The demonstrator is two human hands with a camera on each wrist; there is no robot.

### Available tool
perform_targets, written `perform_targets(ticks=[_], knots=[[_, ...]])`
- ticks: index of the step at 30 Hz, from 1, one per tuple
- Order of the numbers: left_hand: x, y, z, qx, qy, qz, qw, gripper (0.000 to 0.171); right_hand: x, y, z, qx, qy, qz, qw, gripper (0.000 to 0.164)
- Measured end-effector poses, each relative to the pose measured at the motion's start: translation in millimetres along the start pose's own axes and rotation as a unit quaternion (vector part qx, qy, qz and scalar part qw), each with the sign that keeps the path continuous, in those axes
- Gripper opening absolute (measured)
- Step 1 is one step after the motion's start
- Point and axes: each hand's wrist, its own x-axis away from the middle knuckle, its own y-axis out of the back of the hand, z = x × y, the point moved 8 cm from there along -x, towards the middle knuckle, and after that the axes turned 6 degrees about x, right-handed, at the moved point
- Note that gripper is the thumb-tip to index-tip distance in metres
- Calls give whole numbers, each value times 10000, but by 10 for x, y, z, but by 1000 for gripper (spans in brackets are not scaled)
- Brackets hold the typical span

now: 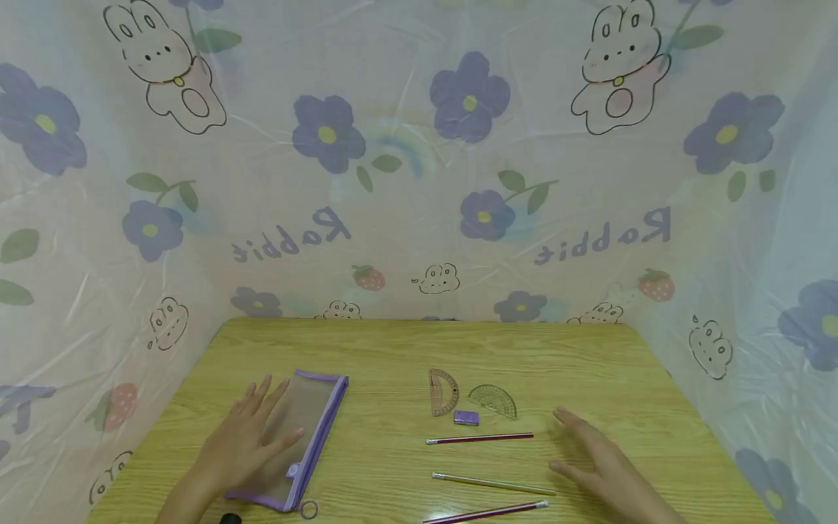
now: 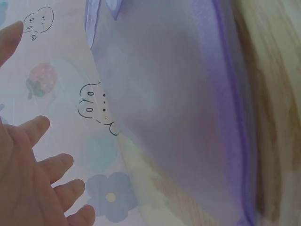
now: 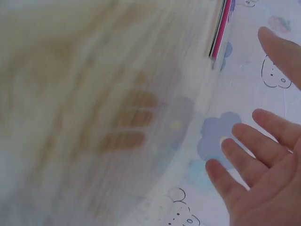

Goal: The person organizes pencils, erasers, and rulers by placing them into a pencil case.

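Evidently both hands were empty: left-hand fingers spread, right-hand fingers loosely extended, thumbs apart. Left hand [image 1: 245,440] lay over the mesh zip pouch [image 1: 302,413]; the left wrist view showed its fingertips off the fabric. Right hand [image 1: 599,466] hung just beside the pencils, its thumb near the end of the gold pencil [image 1: 494,484].

Pouch flat at left on the wood-grain table [image 1: 380,349], purple trim, pull tab [image 1: 294,471] toward the near end; could not tell whether the zip was fastened. Small ring [image 1: 309,509] at its near corner, possibly touching.

Upper red pencil [image 1: 481,439] and lower red pencil [image 1: 487,512] flanked the gold one. Beyond: purple eraser [image 1: 466,418], pink protractor [image 1: 452,393], clear protractor [image 1: 495,400]. Patterned sheet [image 1: 406,182] behind.

Risks, as judged: a thumb nudge could roll the gold pencil into the lower red one, perhaps sending that off the near side. Thin protractors, lying flat, might slide under fingertips. Dragging the pouch could catch the ring.
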Motion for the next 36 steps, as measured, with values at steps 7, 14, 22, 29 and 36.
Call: perform_targets(ticks=[7,14,22,29,36], knots=[[6,-40,19,77,23,-68,9999,84,24,-38,113,162,261,-57,9995,70],[3,-40,-17,6,64,-38,10000,86,58,-74,145,83,364,-15,9993,66],[1,-50,-53,65,39,-21,10000,87,105,-92,157,-363,808,-64,9960,52],[14,-65,-88,387,-51,-62,9992,87,132,-149,141,-1330,696,507,9874,34],[-1,-78,-118,562,-97,-147,9983,87,138,-180,152,-1802,532,942,9777,28]])
